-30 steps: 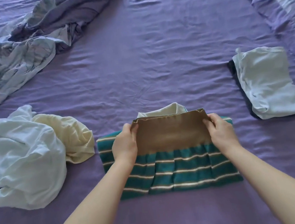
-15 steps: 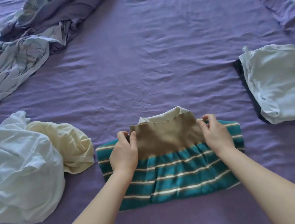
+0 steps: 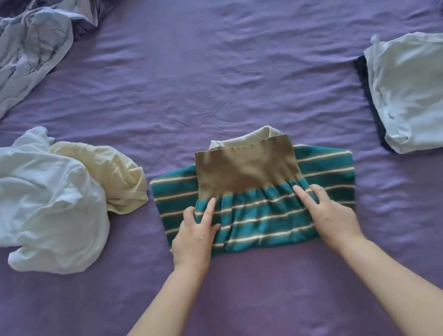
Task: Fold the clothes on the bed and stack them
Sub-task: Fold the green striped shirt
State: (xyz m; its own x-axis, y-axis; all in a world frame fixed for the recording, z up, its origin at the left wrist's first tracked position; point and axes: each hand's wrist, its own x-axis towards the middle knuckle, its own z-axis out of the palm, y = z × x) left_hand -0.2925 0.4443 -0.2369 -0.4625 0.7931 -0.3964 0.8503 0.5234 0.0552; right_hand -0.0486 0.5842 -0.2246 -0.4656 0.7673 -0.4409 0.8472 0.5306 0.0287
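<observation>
At six o'clock on the bed (image 3: 229, 56), left hand (image 3: 195, 240) and right hand (image 3: 330, 216) press flat-fingered, gripping nothing, on the folded striped sweater (image 3: 258, 213). Lifted carelessly toward the stack (image 3: 416, 96) at three o'clock, its bulky fold could spring open.

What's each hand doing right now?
Left hand: open, fingers flat on the striped garment.
Right hand: open, pressing the same garment.

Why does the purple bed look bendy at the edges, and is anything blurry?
Head view: the wide-angle lens curves the purple sheet toward the edges; soft daylight, no glare; the striped sweater and both hands look sharp.
</observation>
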